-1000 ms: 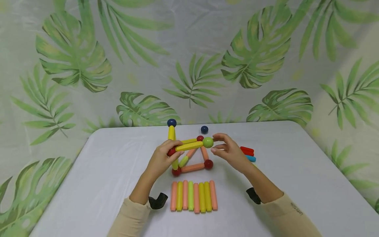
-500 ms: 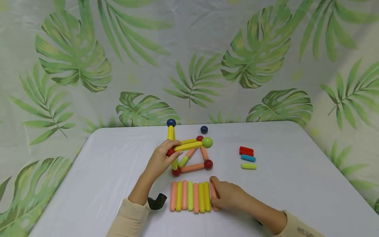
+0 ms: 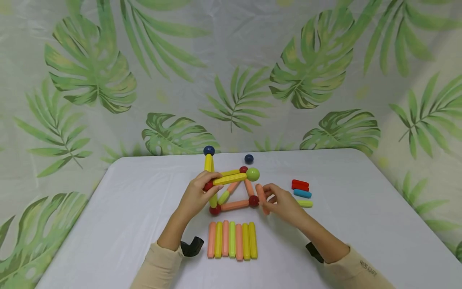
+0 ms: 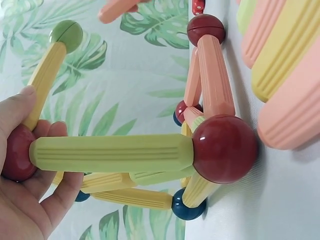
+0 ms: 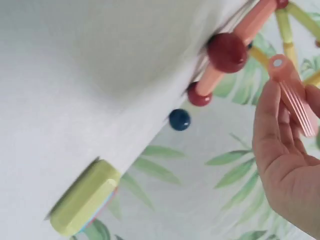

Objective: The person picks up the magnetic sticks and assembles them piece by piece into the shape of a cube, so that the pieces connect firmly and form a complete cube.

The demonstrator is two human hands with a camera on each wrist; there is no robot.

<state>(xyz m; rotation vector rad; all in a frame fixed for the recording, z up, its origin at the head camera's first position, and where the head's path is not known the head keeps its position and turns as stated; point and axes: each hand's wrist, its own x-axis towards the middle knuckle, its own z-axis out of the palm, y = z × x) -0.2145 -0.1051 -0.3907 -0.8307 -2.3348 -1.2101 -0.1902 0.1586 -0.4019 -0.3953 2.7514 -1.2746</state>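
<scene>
My left hand (image 3: 197,190) grips a red ball (image 4: 19,152) at an upper corner of a frame of ribbed sticks and balls. From that ball a yellow stick (image 3: 231,178) reaches right to a light-green ball (image 3: 253,174), free at its far end. A yellow-green stick (image 4: 110,154) joins the gripped ball to a lower red ball (image 4: 225,149). My right hand (image 3: 286,204) pinches a salmon-pink building stick (image 5: 294,97), a metal disc showing in its end. It is held tilted in the air, just right of the frame's right red ball (image 3: 254,200).
Several pink, yellow and green sticks (image 3: 232,241) lie in a row in front of the frame. Short red (image 3: 300,184), blue (image 3: 302,193) and yellow-green pieces (image 5: 85,197) lie to the right. A loose dark-blue ball (image 3: 249,159) rests near the table's back edge.
My right hand went from beside the light-green ball to the row, took its rightmost pink stick and lifted it up beside the frame. My left hand has kept its hold.
</scene>
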